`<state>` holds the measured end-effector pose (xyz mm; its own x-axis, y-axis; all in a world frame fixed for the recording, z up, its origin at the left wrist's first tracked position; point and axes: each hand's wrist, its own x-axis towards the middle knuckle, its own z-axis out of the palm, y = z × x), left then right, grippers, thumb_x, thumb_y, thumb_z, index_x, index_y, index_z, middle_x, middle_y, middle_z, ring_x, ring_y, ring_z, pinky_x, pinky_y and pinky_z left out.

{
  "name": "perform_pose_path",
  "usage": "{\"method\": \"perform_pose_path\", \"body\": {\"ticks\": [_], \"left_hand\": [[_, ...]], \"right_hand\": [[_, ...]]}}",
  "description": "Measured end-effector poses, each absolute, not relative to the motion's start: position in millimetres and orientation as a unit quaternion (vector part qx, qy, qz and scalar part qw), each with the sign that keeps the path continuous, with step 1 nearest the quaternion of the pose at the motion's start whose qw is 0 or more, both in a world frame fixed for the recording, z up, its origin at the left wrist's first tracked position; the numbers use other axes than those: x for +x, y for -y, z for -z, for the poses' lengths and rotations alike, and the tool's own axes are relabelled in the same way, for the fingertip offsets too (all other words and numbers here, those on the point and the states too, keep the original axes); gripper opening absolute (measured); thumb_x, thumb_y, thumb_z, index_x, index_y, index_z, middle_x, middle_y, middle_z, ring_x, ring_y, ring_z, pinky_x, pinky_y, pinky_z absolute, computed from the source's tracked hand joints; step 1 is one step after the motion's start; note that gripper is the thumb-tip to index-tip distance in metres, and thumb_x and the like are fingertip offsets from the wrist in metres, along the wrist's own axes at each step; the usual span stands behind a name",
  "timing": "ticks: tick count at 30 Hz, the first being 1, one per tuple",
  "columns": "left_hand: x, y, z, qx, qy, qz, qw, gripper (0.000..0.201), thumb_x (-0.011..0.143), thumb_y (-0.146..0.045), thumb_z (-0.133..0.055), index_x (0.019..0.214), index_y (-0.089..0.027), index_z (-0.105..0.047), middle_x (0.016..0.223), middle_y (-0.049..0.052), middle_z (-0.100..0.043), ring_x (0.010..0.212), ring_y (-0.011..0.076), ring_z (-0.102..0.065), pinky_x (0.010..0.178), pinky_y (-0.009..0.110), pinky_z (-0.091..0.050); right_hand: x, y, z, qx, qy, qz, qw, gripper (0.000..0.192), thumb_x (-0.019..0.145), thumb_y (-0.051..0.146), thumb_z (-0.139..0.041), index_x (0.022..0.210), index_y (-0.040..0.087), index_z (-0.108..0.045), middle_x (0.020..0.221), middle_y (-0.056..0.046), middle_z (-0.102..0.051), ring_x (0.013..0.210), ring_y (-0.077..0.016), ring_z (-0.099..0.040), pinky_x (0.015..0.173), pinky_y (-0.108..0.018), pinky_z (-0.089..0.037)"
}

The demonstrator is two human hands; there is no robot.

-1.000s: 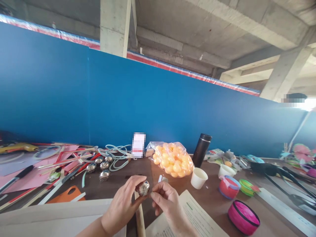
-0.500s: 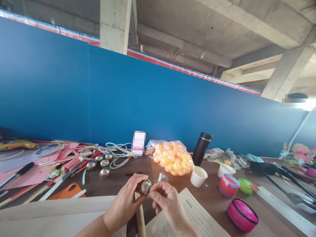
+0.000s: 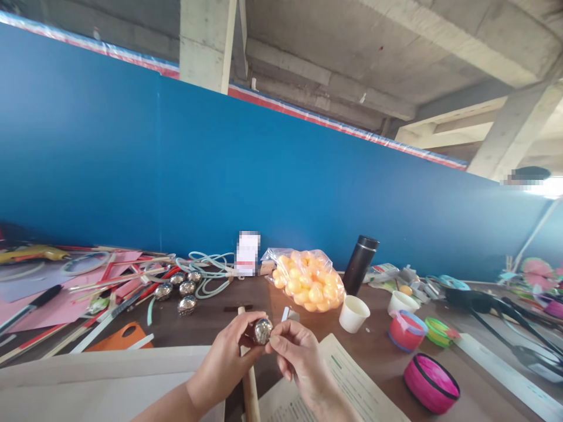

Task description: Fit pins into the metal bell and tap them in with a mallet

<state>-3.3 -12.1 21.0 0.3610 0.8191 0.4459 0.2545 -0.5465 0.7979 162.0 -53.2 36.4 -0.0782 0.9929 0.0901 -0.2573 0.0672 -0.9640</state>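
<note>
My left hand (image 3: 229, 358) holds a small shiny silver ball (image 3: 263, 331) between thumb and fingers. The ball's surface looks patterned, like little mirror facets. At the ball's right side, my right hand (image 3: 299, 357) has thumb and forefinger pinched together, the other fingers curled; whatever is in the pinch is too small to make out. Beneath the hands lie a wooden stick (image 3: 250, 390) and a printed sheet (image 3: 352, 375). Several similar silver balls (image 3: 187, 305) sit on the table to the left.
A bag of orange balls (image 3: 310, 281), a black bottle (image 3: 360, 265) and a white paper cup (image 3: 354, 314) stand beyond the hands. To the right are a pink round container (image 3: 431, 382) and black utensils (image 3: 497, 328). Strips, sticks and pink paper (image 3: 48, 305) clutter the left.
The silver ball has turned slightly in my left hand and shifted a little right and up. Both hands stay close together in nearly the same place.
</note>
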Motion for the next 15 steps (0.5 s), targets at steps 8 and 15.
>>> {"method": "perform_pose_path", "body": {"ticks": [8,15], "left_hand": [[0.0,7.5,-17.9,0.722,-0.343,-0.43,0.42,0.043,0.069,-0.028,-0.067,0.11,-0.023,-0.057,0.101,0.004,-0.067,0.088,0.0178,-0.062,0.077,0.027,-0.051],[-1.7,8.4,-19.7,0.725,-0.343,-0.425,0.419,0.043,0.068,-0.031,-0.069,0.109,-0.022,-0.059,0.099,0.004,-0.067,0.085,0.0177,-0.062,0.074,0.026,-0.05]], "right_hand": [[163.1,55.6,-38.6,-0.374,0.45,-0.591,0.555,0.02,0.077,0.029,-0.069,0.076,0.013,-0.056,0.067,-0.003,-0.065,0.039,-0.0004,-0.036,0.034,-0.012,-0.02],[161.6,57.7,-43.2,-0.379,0.439,-0.6,0.551,0.022,0.076,0.03,-0.069,0.073,0.013,-0.055,0.067,-0.002,-0.064,0.038,0.0001,-0.034,0.035,-0.014,-0.017]]}}
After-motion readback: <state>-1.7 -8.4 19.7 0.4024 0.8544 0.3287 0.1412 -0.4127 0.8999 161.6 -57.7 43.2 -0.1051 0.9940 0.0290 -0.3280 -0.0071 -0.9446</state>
